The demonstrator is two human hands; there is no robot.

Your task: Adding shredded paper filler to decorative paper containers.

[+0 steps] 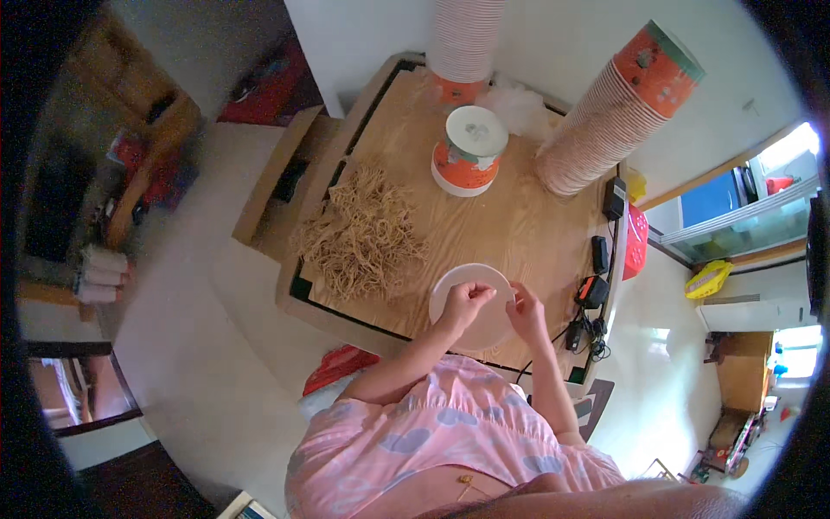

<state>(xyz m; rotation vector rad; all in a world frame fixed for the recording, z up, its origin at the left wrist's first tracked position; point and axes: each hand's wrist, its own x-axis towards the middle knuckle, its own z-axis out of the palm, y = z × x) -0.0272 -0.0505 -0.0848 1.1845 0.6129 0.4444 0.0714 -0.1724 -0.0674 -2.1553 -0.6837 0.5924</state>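
Observation:
Close in front of me, at the near edge of the wooden table, a round white paper tub [484, 333] shows its pale round face. Over its upper part is my left hand [467, 303], closed with thumb and forefinger pinched together; whatever they hold is too small to make out. My right hand [526, 311] is at the tub's right rim, its fingers bent together in a pinch, with the contents hidden. To the left lies a loose heap of tan twine pieces [367, 233]. Farther off, an orange and green tub [467, 164] stands upside down.
A tall leaning stack of paper tubs [605, 117] rises at the far right, another stack [467, 43] at the back. Black power adapters [592, 292] and cables line the table's right edge. An open cardboard box [281, 186] is left of the table [519, 216].

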